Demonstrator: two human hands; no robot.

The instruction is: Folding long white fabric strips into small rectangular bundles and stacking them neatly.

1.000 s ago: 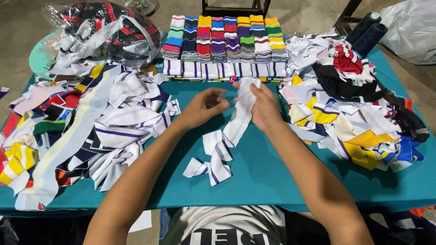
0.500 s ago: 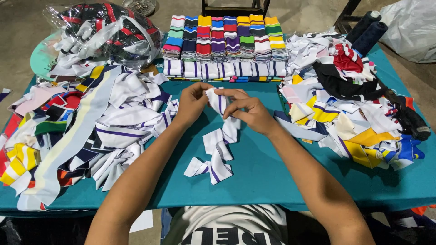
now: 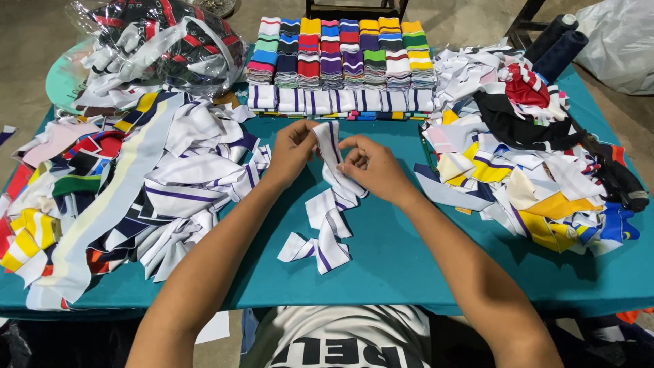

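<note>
Teal table [image 3: 402, 259]; both hands [image 3: 294, 146] [image 3: 371, 165] pinch white striped strip [image 3: 329, 204].

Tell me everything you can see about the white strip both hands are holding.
The white strip looks like soft ribbed knit, white with thin purple stripes. The left hand and right hand pinch its upper end, raised and folded over. The rest trails down in loose folds onto the teal table, ending near the front edge, apart from the side piles.
</note>
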